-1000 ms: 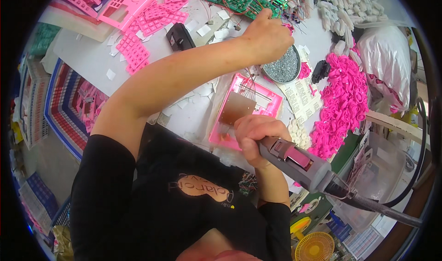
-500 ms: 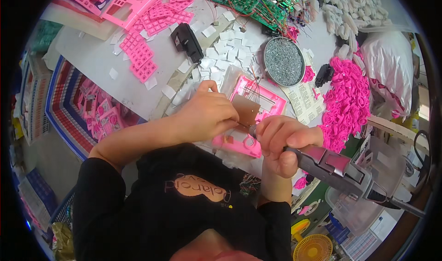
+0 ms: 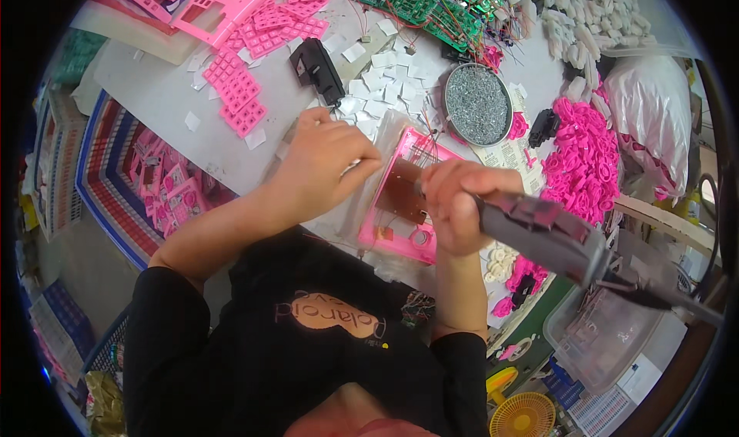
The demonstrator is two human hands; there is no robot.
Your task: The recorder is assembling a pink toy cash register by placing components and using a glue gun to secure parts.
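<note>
My right hand point(image 3: 466, 206) is wrapped round a grey and dark pink electric screwdriver point(image 3: 543, 225), whose front end points at a brown circuit board point(image 3: 402, 190). The board lies in a pink plastic housing point(image 3: 373, 233), with thin wires at its far end. The screwdriver's tip is hard to make out. Left of the housing hovers my left hand point(image 3: 323, 160), its fingers curled and its thumb beside them; anything inside them is hidden. Beyond the housing stands a round dish of small metal screws point(image 3: 477, 104).
White paper pieces point(image 3: 381, 87) and a black plastic part point(image 3: 317, 71) lie beyond my left hand. Pink keypads point(image 3: 235, 90) are at the left, green circuit boards point(image 3: 416, 6) at the back. A heap of pink parts point(image 3: 581, 167) and a white bag point(image 3: 650, 121) occupy the right.
My left hand has drawn back from the circuit board to the left. My right hand and the screwdriver have risen slightly, and the screwdriver is blurred by motion.
</note>
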